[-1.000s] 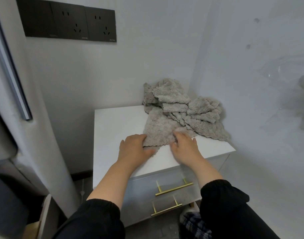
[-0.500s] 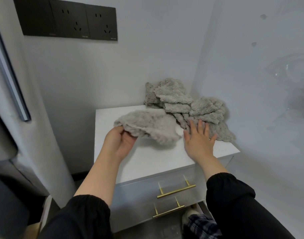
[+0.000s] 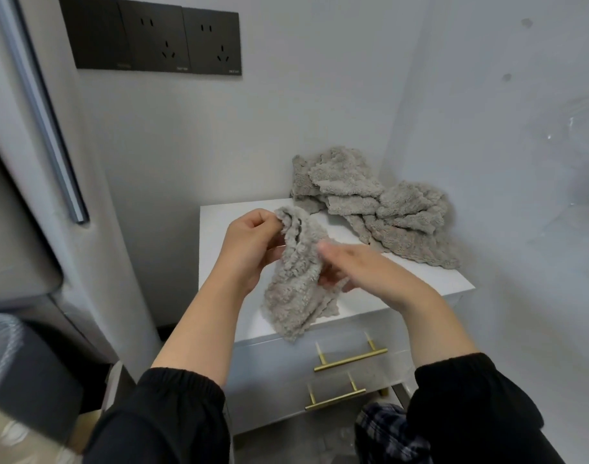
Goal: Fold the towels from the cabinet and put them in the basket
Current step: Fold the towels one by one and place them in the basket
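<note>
A fluffy grey towel [image 3: 296, 289] hangs in the air above the white cabinet top [image 3: 226, 222]. My left hand [image 3: 249, 249] pinches its bunched upper corner. My right hand [image 3: 363, 272], blurred by motion, holds the towel's right edge about halfway down, thumb on top and fingers curled under the cloth. The towel's lower corner dangles past the cabinet's front edge. A crumpled pile of several more grey towels [image 3: 376, 209] lies at the back right corner of the cabinet top, against the walls.
Two drawers with gold bar handles [image 3: 350, 358] are below the top. White walls close in behind and on the right. Black wall sockets [image 3: 152, 38] sit above. A grey appliance door with a long handle [image 3: 42, 105] stands left, and a dark lined bin [image 3: 18, 363] sits low left.
One towel was pulled off the pile, swung left by my left hand and lifted off the cabinet top. My right hand left the pile and came across to the towel's right edge.
</note>
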Available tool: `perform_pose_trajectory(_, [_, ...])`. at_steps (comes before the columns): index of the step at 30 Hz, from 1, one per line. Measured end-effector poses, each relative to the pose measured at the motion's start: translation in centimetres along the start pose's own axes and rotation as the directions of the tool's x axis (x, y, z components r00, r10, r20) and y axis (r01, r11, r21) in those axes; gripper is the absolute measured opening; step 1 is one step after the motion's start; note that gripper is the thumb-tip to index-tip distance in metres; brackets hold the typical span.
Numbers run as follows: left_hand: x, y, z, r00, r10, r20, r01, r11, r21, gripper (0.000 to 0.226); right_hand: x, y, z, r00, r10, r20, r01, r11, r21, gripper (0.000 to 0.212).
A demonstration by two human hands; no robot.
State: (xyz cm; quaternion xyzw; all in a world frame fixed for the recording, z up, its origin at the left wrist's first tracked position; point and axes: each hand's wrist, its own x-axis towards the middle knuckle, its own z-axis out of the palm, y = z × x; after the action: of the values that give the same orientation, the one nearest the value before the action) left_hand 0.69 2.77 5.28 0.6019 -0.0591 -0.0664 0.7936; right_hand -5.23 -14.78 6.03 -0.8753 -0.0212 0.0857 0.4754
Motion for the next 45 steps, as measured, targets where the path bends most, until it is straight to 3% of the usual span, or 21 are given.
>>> perform_pose_trajectory(2, [-0.3, 0.0, 0.7, 1.0, -0.006, 0.027, 0.007, 1.0, -0.026, 0.027, -0.5, 0.3, 0.9, 0.991, -0.059, 0.124, 0.057, 0.998, 0.02, 0.06])
perform_pose_trajectory(3, [-0.6, 0.0, 1.0, 0.999, -0.017, 0.046, 0.019, 0.999, -0.044, 0.029, -0.5, 0.7, 1.4, 0.991, -0.093, 0.096, 0.089, 0.995, 0.043, 0.061])
perform_pose_trajectory(5, [-0.9, -0.4, 1.5, 0.996, -0.038, 0.082, 0.043, 0.998, -0.052, 0.028, 0.0, 1.4, 2.2, 0.989, -0.131, -0.068, 0.132, 0.991, 0.011, 0.051])
perform_pose_trajectory(8, [-1.2, -0.7, 1.7, 0.994, -0.065, 0.083, 0.073, 0.993, -0.09, 0.009, 0.7, 1.8, 2.6, 0.938, -0.134, -0.319, 0.125, 0.991, -0.047, 0.011])
perform_pose_trajectory(11, [-1.2, -0.5, 1.8, 0.995, -0.074, 0.063, 0.085, 0.976, -0.2, 0.01, 0.8, 2.5, 1.7, 0.93, -0.113, -0.351, 0.138, 0.989, 0.046, 0.008])
perform_pose_trajectory(14, [-1.4, -0.3, 2.2, 0.992, -0.07, 0.104, 0.101, 0.939, -0.33, 0.009, 0.6, 3.2, 1.2, 0.987, -0.116, -0.109, 0.128, 0.986, 0.104, 0.074])
perform_pose_trajectory(16, [-1.5, -0.1, 2.4, 0.985, -0.066, 0.159, 0.131, 0.888, -0.44, 0.016, 0.5, 3.4, 1.7, 0.99, -0.131, -0.051, 0.136, 0.983, 0.12, 0.086])
perform_pose_trajectory(20, [-1.8, 0.3, 2.8, 0.971, -0.066, 0.231, 0.184, 0.823, -0.538, 0.023, 1.0, 3.7, 2.0, 0.952, -0.094, -0.291, 0.122, 0.989, 0.08, 0.019])
perform_pose_trajectory(21, [-1.7, 0.4, 2.8, 0.975, -0.069, 0.211, 0.177, 0.814, -0.554, 0.023, 1.0, 3.7, 1.5, 0.935, -0.076, -0.346, 0.113, 0.99, 0.087, 0.012])
perform_pose_trajectory(23, [-1.3, 0.3, 2.4, 0.987, -0.102, 0.121, 0.154, 0.791, -0.592, 0.022, 0.8, 3.4, 0.4, 0.935, -0.027, -0.354, 0.113, 0.968, 0.224, 0.016])
perform_pose_trajectory(26, [-0.5, 0.1, 1.2, 0.973, -0.228, 0.042, 0.206, 0.766, -0.609, 0.02, -0.1, 2.6, -1.4, 0.985, 0.007, -0.175, 0.093, 0.827, 0.555, 0.016])
perform_pose_trajectory(28, [-0.2, -0.2, 0.5, 0.943, -0.332, 0.032, 0.284, 0.75, -0.597, 0.019, -0.9, 1.9, -2.2, 0.996, 0.021, -0.088, 0.044, 0.745, 0.666, 0.011])
perform_pose_trajectory(30, [-0.1, -0.4, 0.2, 0.918, -0.395, -0.042, 0.288, 0.734, -0.615, 0.017, -1.3, 1.5, -2.5, 0.983, 0.13, -0.134, -0.001, 0.72, 0.694, 0.011])
perform_pose_trajectory(32, [0.1, -1.0, -0.2, 0.903, -0.415, -0.109, 0.237, 0.696, -0.678, 0.015, -1.0, 2.2, -2.3, 0.923, 0.271, -0.275, -0.045, 0.782, 0.621, 0.017])
perform_pose_trajectory(34, [0.4, -2.0, -0.7, 0.887, -0.432, -0.164, 0.259, 0.759, -0.597, 0.01, -0.1, 3.7, -2.1, 0.863, 0.274, -0.424, -0.104, 0.918, 0.382, 0.027])
perform_pose_trajectory(36, [0.7, -2.7, -1.1, 0.86, -0.422, -0.286, 0.325, 0.886, -0.331, 0.007, 0.4, 4.5, -2.0, 0.844, 0.176, -0.507, -0.123, 0.983, 0.137, 0.04])
perform_pose_trajectory(38, [0.7, -2.8, -1.3, 0.865, -0.362, -0.348, 0.339, 0.932, -0.129, 0.014, 0.3, 4.6, -2.2, 0.895, 0.094, -0.437, -0.076, 0.995, 0.059, 0.048])
perform_pose_trajectory(40, [0.7, -2.7, -1.1, 0.889, -0.326, -0.321, 0.341, 0.94, -0.01, 0.017, 0.1, 4.6, -2.3, 0.972, 0.054, -0.229, -0.058, 0.998, -0.009, 0.05])
perform_pose_trajectory(42, [0.7, -2.8, -0.9, 0.906, -0.319, -0.28, 0.363, 0.924, 0.123, 0.021, 0.0, 4.9, -2.0, 0.996, 0.068, -0.052, -0.073, 0.991, -0.108, 0.055])
perform_pose_trajectory(44, [1.0, -3.6, -0.7, 0.925, -0.281, -0.257, 0.349, 0.894, 0.281, 0.04, 0.5, 5.4, -1.4, 0.997, 0.03, -0.07, -0.045, 0.974, -0.222, 0.054])
perform_pose_trajectory(45, [1.1, -3.9, -0.6, 0.935, -0.248, -0.254, 0.326, 0.882, 0.34, 0.05, 0.7, 5.3, -1.1, 0.993, -0.02, -0.12, -0.011, 0.969, -0.248, 0.044])
